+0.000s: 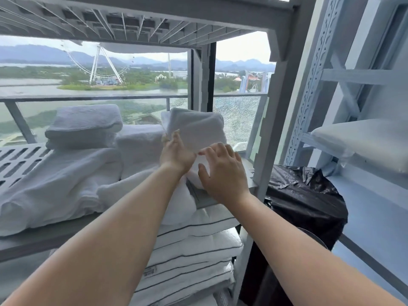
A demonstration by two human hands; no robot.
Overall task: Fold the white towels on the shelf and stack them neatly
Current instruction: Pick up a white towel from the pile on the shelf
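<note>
A folded white towel [198, 127] is tilted up above the right end of the grey shelf [19, 160]. My left hand [175, 151] grips its lower left edge, fingers curled at the cloth. My right hand [223, 171] lies with spread fingers on the white cloth just below that towel, near the shelf's front right corner. Behind the hands stands a folded stack of white towels [141, 146]. At the back left sits another folded pile [85, 127]. An unfolded white towel [57, 186] sprawls over the shelf's front left.
Grey shelf uprights [270, 120] rise close on the right. Below the shelf lie stacked white pillows with dark piping [189, 250]. A bin with a black bag [304, 202] stands at the right, beside a second rack holding wrapped pillows [366, 142]. A window is behind the shelf.
</note>
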